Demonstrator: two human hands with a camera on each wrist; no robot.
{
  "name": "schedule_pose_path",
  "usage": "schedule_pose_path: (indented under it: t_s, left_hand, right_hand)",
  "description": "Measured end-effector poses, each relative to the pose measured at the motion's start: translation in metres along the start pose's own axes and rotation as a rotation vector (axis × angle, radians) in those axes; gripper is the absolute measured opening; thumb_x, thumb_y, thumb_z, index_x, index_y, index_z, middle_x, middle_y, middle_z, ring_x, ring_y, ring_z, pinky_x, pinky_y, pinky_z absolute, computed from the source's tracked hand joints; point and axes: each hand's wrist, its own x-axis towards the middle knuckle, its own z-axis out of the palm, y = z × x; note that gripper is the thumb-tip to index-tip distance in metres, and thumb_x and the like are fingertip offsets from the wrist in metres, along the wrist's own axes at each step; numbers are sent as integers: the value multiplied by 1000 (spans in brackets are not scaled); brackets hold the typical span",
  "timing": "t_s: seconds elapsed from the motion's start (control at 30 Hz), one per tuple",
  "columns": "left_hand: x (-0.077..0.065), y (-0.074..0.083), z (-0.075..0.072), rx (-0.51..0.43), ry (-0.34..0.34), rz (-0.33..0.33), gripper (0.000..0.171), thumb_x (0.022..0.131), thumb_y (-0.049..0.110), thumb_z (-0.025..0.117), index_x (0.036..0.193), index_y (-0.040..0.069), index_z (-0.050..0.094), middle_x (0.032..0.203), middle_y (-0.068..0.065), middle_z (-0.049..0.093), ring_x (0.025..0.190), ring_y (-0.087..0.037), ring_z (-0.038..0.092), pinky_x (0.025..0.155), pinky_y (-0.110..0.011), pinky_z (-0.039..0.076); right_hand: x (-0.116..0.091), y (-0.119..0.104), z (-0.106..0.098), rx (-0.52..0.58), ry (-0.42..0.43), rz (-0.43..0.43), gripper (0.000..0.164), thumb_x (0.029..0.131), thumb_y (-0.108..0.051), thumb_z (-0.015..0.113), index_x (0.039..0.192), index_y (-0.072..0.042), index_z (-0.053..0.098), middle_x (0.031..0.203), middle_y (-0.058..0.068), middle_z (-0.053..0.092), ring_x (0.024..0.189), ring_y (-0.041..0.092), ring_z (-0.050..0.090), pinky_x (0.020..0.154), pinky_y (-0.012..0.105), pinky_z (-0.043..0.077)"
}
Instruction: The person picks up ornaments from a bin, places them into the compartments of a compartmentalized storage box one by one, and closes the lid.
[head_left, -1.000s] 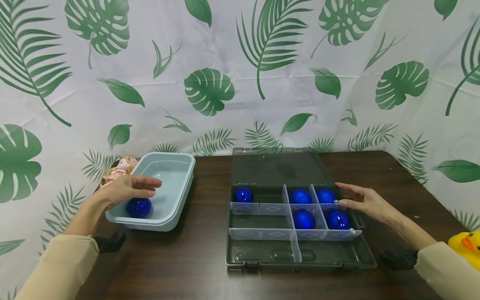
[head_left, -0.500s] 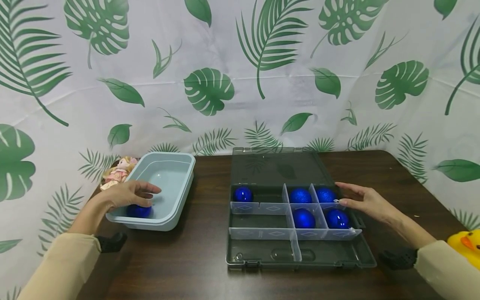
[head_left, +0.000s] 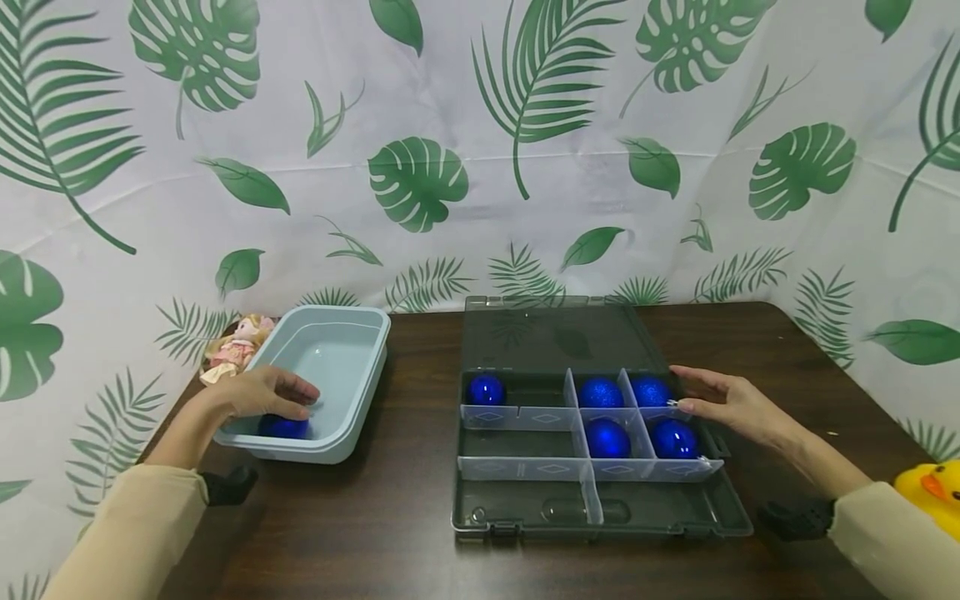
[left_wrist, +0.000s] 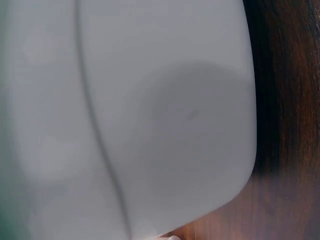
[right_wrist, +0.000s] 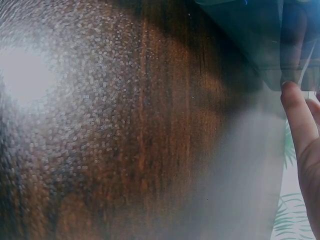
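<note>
A blue bauble [head_left: 283, 427] lies in the near left corner of the light blue tub [head_left: 330, 450]. My left hand [head_left: 258, 393] reaches down over it with bent fingers, and the thumb covers its upper part. Whether the fingers grip it is hidden. On the right, the fairly straight fingers of my right hand [head_left: 738, 407] touch the right edge of a smoky clear divided box [head_left: 517, 500]. In the right wrist view, a fingertip [right_wrist: 290, 89] meets the box's corner. Inside the box, one bauble [head_left: 486, 389] sits back left; several others, including a shiny bauble [head_left: 675, 437], fill small compartments on the right.
The box's lid [head_left: 558, 333] lies back behind it. A doll [head_left: 238, 343] sits beside the tub's left side, and a yellow rubber duck [head_left: 930, 492] stands at the right edge. Dark wooden table [head_left: 360, 533] shows between tub and box. A leaf-print cloth [head_left: 480, 208] hangs behind.
My left hand has come down into the tub onto the bauble, its fingers bending more. The bauble has shifted slightly right. The right hand stays put.
</note>
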Motion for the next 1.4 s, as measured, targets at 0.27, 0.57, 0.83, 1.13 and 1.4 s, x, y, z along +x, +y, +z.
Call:
schedule_pose_path:
  t_s: [0.27, 0.57, 0.83, 1.13, 1.4]
  left_hand:
    - [1, 0, 3, 34, 3, -31, 42, 86, 29, 69, 113, -3, 65, 107, -11, 69, 96, -17, 56, 92, -46, 43]
    - [-2, 5, 2, 31, 48, -47, 41, 87, 32, 67, 112, 0, 66, 107, -9, 68, 98, -19, 56, 90, -47, 44]
    - [-5, 23, -5, -116, 106, -2, 46, 89, 31, 65, 119, -4, 61, 110, -11, 68, 94, -14, 59, 86, -33, 51]
    - [2, 79, 7, -266, 204, 207, 41, 91, 25, 62, 122, -2, 59, 111, -13, 65, 95, -17, 60, 82, -26, 52]
    - [46, 132, 62, -355, 92, 415, 36, 86, 20, 70, 113, -2, 65, 116, -15, 65, 103, -19, 61, 83, -29, 52]
  right_hand:
    - [0, 0, 1, 7, -3, 5, 58, 94, -23, 59, 141, 2, 36, 141, 32, 37, 121, 54, 41, 88, 58, 44]
    - [-1, -2, 1, 17, -8, 21, 60, 94, -25, 59, 142, 1, 35, 142, 32, 35, 122, 56, 39, 89, 62, 41]
    - [0, -2, 0, -2, -1, -2, 59, 94, -24, 59, 141, 3, 36, 142, 33, 35, 122, 56, 39, 89, 60, 42]
    - [0, -1, -1, -5, -2, -6, 58, 94, -22, 59, 141, 2, 36, 142, 32, 36, 123, 55, 38, 90, 58, 42]
    - [-1, -1, -1, 10, 5, -6, 59, 93, -22, 59, 141, 3, 35, 143, 32, 35, 123, 55, 38, 90, 59, 42]
